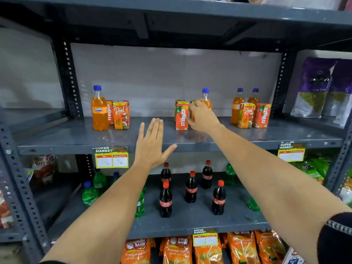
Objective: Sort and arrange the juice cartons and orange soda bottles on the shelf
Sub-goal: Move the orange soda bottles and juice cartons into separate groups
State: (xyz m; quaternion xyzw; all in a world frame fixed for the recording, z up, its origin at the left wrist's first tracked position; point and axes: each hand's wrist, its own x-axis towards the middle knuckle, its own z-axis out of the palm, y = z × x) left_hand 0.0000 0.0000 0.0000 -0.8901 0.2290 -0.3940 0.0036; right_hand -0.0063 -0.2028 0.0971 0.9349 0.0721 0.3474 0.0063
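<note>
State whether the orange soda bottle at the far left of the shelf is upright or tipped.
Upright. The orange soda bottle stands on its base on the shelf, blue cap on top.

Dark grey shelf (76, 143) showing pale grey back panel. Fanta bottles (99, 109) glowing orange with blue caps. Maaza cartons (182, 116) showing red-orange with white lettering; Real cartons (120, 116) orange with red fruit print. Cola bottles (165, 199) lower centre showing black, red caps. Green bottles (89, 193) lower left. Price tags (111, 157) yellow-bordered, white. Purple bags (314, 86) at right.
</note>
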